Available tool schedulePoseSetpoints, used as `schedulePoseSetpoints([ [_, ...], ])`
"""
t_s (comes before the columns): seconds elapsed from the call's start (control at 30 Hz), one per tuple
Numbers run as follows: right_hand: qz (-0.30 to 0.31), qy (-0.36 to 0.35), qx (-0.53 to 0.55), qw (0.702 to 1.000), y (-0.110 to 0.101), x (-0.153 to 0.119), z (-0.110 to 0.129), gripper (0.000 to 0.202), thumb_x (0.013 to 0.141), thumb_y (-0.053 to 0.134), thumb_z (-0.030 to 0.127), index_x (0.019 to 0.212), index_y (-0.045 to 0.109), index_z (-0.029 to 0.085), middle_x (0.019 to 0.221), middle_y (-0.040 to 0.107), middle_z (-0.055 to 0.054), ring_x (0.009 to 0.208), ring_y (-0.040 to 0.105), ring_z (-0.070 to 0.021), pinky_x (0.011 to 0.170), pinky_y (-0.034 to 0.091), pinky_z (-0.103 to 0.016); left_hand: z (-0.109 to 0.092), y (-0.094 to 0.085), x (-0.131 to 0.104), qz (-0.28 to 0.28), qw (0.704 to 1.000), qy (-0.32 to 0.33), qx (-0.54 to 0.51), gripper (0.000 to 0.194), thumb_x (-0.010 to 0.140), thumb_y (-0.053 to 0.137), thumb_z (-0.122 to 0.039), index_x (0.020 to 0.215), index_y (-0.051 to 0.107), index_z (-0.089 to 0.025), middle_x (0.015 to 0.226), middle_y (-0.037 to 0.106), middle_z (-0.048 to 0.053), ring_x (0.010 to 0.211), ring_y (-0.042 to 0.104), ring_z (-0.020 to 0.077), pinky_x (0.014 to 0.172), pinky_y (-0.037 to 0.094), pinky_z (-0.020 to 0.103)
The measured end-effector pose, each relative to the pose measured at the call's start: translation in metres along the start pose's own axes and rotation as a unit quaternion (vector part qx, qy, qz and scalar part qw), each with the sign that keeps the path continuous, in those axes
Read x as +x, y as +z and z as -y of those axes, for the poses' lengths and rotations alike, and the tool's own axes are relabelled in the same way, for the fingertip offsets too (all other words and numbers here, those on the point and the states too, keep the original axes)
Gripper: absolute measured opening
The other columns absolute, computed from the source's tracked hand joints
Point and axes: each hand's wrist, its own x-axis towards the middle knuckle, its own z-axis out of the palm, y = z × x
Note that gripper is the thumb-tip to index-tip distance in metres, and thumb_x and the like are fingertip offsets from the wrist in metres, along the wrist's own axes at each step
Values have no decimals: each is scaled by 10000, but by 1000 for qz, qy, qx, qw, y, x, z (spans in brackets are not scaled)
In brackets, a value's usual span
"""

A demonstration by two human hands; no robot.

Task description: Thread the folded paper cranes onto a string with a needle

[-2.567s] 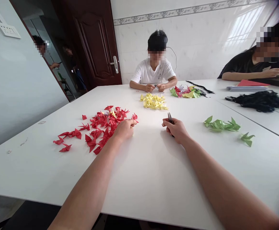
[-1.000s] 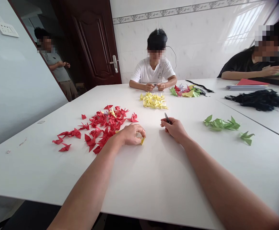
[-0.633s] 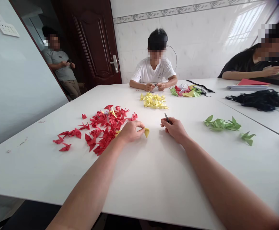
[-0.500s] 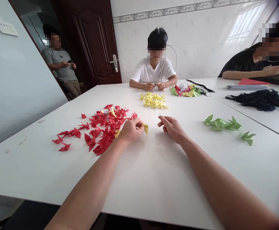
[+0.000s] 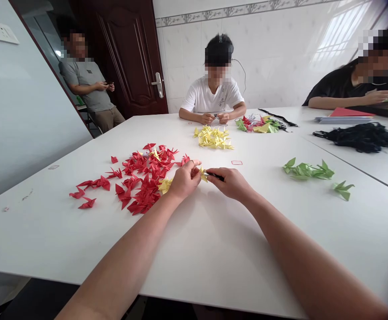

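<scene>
Near the middle of the white table [image 5: 180, 249], my left hand [image 5: 185, 178] pinches a small yellow folded-paper piece [image 5: 203, 174]. My right hand [image 5: 232, 183] is closed on a thin black tool [image 5: 215, 176], whose tip meets the yellow piece. Left of my left hand lies a pile of red paper cranes [image 5: 147, 178], with a few yellow ones among them, one [image 5: 164, 185] beside my left wrist. Beyond my hands is a group of yellow cranes [image 5: 213, 137]. Several green cranes [image 5: 307, 171] lie to the right.
Across the table a person in white [image 5: 214, 95] works over a mixed-colour paper pile [image 5: 259, 124]. Black strings [image 5: 364, 138] and stacked paper [image 5: 350, 116] lie at the right, near a person in black [image 5: 341, 89]. Another person [image 5: 87, 84] stands by the door [image 5: 130, 53].
My right hand has moved left to the yellow piece, and the black tool now shows in it. The yellow piece has turned in my left fingers. The standing person has shifted slightly right.
</scene>
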Motion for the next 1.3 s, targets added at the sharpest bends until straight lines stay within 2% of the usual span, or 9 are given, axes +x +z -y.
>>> schedulePoseSetpoints([
  [0.53, 20, 18, 9, 1000, 0, 1, -6, 193, 793, 501, 328, 849, 681, 286, 757, 684, -7, 719, 598, -190, 585, 366, -249, -2, 1, -1, 32, 999, -3, 2, 303, 783, 498, -182, 1080, 547, -145, 956, 661, 79, 820, 628, 149, 755, 505, 259],
  [0.93, 34, 14, -12, 999, -1, 2, -7, 232, 815, 468, 327, 844, 692, 275, 832, 692, -21, 743, 611, -199, 603, 384, -264, -2, 2, -1, 40, 999, -6, -2, 297, 789, 491, -185, 1074, 554, -131, 979, 659, 91, 844, 629, 157, 768, 502, 267],
  [1.17, 48, 39, -21, 998, -4, 3, -4, 255, 810, 468, 295, 939, 687, 274, 799, 698, -11, 657, 597, -165, 569, 381, -251, -1, 2, -1, 39, 999, 5, 1, 291, 787, 492, -182, 1067, 557, -137, 972, 660, 84, 848, 628, 159, 765, 506, 273],
  [1.3, 52, 31, -15, 998, -5, 2, -3, 264, 811, 454, 294, 922, 690, 255, 774, 694, -12, 623, 578, -150, 552, 374, -244, 0, 2, -1, 38, 999, 15, 2, 292, 779, 497, -173, 1063, 560, -142, 944, 664, 76, 848, 628, 160, 768, 507, 270],
])
